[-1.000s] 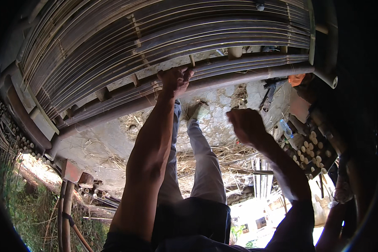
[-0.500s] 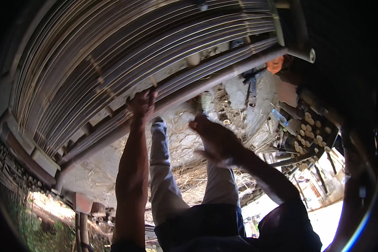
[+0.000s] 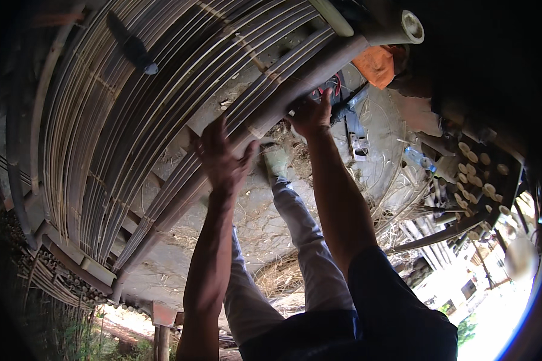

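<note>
A bamboo frame with long thin slats (image 3: 156,120) fills the upper left, edged by a thick round bamboo pole (image 3: 301,78). My left hand (image 3: 223,156) is over the slats and the pole's near side, thumb spread from the fingers, nothing seen in it. Whether it touches the bamboo is hard to tell. Farther right along the same pole is my right hand (image 3: 310,115), thumb raised apart and fingers toward the pole's near side. It appears open; its fingertips are dark and partly hidden.
On the slats lies a dark, long object (image 3: 131,45) with a pale end. An orange cloth-like piece (image 3: 374,65) sits beside the pole's hollow end. Beyond are a clear plastic bottle (image 3: 420,159) and stacked cut bamboo (image 3: 476,174). Straw litters the floor (image 3: 247,210).
My right hand has moved up and forward to the pole from above my leg. My left hand's fingers have spread. The view has shifted, showing the dark object on the slats.
</note>
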`<state>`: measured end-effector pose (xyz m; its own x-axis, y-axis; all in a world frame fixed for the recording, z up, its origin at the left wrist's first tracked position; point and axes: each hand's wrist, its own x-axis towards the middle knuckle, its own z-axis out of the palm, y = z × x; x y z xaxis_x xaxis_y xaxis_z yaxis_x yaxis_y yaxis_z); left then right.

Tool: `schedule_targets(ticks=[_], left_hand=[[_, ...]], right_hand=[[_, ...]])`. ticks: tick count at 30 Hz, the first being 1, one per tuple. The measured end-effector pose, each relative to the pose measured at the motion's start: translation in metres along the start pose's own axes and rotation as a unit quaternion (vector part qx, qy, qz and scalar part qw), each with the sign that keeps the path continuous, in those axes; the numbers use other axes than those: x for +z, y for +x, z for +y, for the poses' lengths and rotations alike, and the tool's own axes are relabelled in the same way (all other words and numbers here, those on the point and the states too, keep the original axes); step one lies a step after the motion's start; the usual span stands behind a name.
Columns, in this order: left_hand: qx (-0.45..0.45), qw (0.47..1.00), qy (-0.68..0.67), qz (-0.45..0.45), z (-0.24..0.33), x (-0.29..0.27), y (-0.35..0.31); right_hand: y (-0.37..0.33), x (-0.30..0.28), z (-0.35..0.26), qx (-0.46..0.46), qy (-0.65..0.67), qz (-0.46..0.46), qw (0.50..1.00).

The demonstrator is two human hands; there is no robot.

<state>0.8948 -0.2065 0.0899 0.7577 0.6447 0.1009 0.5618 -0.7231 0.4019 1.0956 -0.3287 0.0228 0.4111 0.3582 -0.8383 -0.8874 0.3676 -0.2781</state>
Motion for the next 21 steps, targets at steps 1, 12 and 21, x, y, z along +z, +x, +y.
schedule_targets(ticks=[1, 12, 21], left_hand=[[0.004, 0.997, 0.055, -0.047, 0.036, 0.011, 0.022], [-0.135, 0.956, 0.078, -0.247, 0.073, 0.05, 0.083], [-0.107, 0.969, 0.063, -0.215, 0.062, 0.052, 0.083]], right_hand=[[0.004, -0.002, -0.02, -0.032, 0.018, -0.008, 0.999], [-0.192, -0.268, -0.33, -0.256, -0.056, 0.033, 0.965], [-0.187, -0.235, -0.204, -0.134, -0.264, 0.265, 0.918]])
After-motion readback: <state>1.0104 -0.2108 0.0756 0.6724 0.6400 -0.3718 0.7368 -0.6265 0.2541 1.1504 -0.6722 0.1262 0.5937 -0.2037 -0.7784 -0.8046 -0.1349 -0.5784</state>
